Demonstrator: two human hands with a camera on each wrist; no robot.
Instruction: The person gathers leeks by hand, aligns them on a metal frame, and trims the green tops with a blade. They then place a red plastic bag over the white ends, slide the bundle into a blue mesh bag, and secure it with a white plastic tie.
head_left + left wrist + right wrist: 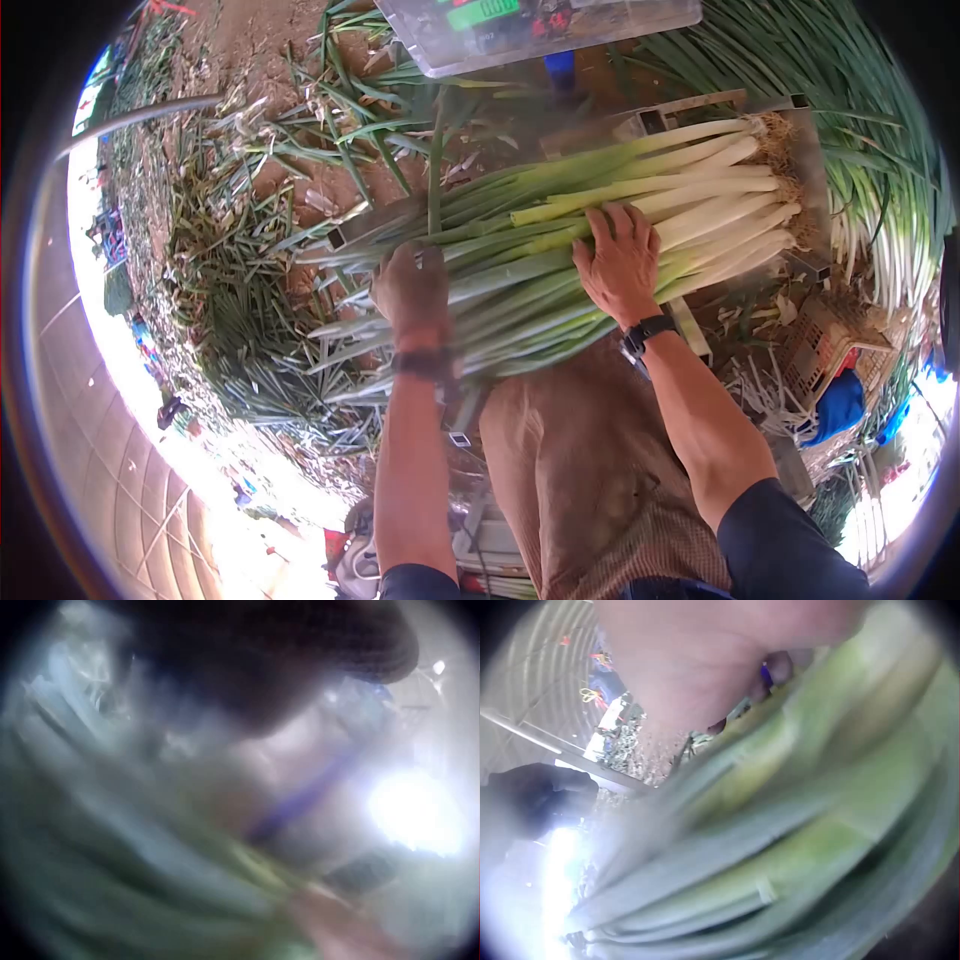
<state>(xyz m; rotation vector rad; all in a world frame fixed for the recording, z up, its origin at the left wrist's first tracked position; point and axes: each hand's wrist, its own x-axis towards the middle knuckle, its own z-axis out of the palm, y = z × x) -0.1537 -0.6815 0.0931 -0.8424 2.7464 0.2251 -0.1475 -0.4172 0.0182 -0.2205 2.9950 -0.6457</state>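
Note:
A wide bundle of leeks or large green onions (560,250) lies across a low metal stand, white root ends to the right. My right hand (618,262) rests on its middle, fingers spread over the pale stalks; the right wrist view shows this hand (705,660) above the stalks (780,847). My left hand (412,290), in a dark glove and blurred, is at the leafy part, its fingers bent around the lower end of a long green leaf (437,160). That glove (540,799) also shows in the right wrist view. The left wrist view is heavily blurred, with stalks (135,832) at lower left.
A scale with a green display (550,40) stands beyond the bundle. More long green onions (860,150) lie at the right, above a plastic crate (820,345). Loose leaves (260,330) litter the ground at the left. The person's clothed leg (590,470) is close below the bundle.

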